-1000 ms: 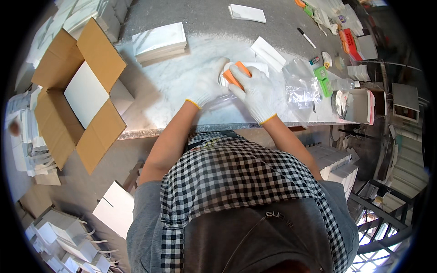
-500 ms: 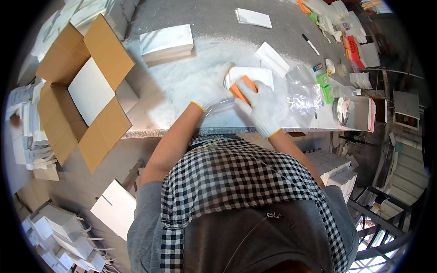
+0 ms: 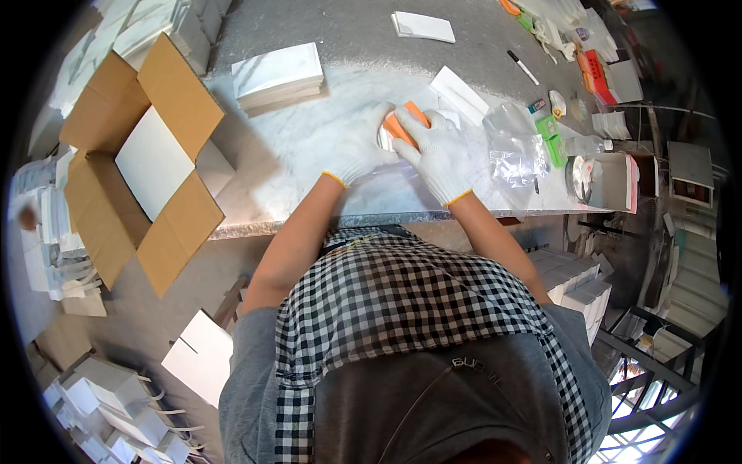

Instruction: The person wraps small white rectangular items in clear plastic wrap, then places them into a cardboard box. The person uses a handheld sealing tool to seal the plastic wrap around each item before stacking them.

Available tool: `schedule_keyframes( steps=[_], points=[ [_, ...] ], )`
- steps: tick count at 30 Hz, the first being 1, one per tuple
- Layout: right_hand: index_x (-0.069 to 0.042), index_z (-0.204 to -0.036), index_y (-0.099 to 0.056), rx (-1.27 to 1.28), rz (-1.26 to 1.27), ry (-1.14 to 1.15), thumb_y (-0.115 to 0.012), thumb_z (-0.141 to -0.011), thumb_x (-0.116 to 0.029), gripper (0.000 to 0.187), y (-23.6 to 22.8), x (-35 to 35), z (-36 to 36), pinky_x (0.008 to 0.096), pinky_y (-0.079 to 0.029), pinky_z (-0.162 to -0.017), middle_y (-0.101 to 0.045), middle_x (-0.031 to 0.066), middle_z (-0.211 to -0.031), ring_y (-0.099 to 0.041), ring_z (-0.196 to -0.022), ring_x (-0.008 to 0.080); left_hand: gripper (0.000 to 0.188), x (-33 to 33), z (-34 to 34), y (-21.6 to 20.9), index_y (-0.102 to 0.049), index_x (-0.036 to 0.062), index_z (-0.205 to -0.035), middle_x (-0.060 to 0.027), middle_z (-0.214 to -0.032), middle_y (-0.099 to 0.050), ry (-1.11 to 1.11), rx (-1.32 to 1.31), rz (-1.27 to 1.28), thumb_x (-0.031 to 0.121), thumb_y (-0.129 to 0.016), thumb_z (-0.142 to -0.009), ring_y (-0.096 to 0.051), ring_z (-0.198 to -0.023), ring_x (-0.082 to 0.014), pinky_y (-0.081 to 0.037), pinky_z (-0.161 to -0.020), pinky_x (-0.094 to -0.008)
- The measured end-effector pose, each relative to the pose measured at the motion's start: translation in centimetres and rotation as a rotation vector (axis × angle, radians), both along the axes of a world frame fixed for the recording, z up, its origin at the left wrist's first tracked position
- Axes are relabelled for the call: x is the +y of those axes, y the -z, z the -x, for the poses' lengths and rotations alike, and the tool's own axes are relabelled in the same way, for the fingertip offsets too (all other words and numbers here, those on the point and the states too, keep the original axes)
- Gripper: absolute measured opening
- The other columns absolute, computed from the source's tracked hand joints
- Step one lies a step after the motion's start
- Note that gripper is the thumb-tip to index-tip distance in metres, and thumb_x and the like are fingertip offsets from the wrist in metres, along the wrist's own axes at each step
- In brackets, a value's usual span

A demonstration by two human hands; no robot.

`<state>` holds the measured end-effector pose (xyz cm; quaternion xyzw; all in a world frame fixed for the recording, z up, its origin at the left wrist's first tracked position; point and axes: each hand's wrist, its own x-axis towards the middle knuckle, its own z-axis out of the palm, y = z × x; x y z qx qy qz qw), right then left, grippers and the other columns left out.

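Near the bench's (image 3: 309, 220) front edge, both gloved hands, left (image 3: 359, 147) and right (image 3: 439, 151), clamp the orange block (image 3: 403, 124); steady, even pressure seems best.

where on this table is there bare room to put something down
Bare room lies on the grey table between the stack of white flat boxes and the white packet at the far edge, and near the front edge left of the white-gloved left hand. The right end, by the clear plastic bag, is crowded.
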<state>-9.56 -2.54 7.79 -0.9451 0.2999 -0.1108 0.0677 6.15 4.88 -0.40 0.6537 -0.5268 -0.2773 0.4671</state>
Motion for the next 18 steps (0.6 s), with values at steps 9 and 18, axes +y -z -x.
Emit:
schedule_keyframes(
  steps=[9, 18],
  points=[
    [-0.019, -0.135, -0.067, 0.096, -0.076, 0.019, -0.069, -0.092, -0.04, 0.048, -1.5, 0.5, -1.1, 0.0446, -0.052, -0.092, -0.064, 0.0211, -0.121, -0.063, -0.104, 0.038, 0.078, 0.1, 0.4, 0.9, -0.052, 0.0101, -0.142, -0.0214, -0.127, -0.066, -0.06, 0.015, 0.053, 0.026, -0.085, -0.073, -0.064, -0.117, -0.0389, -0.052, -0.1, -0.043],
    [-0.025, -0.132, -0.065, -0.037, 0.038, -0.047, -0.065, -0.091, -0.041, 0.044, -0.1, 0.3, 0.5, 0.0457, -0.052, -0.086, -0.065, 0.0164, -0.112, -0.063, -0.1, 0.0353, 0.081, 0.0, -0.1, -0.7, -0.051, 0.0133, -0.144, -0.0214, -0.13, -0.065, 0.042, 0.037, -0.049, 0.028, -0.086, -0.073, -0.062, -0.122, -0.0385, -0.051, -0.102, -0.0431]
  ],
)
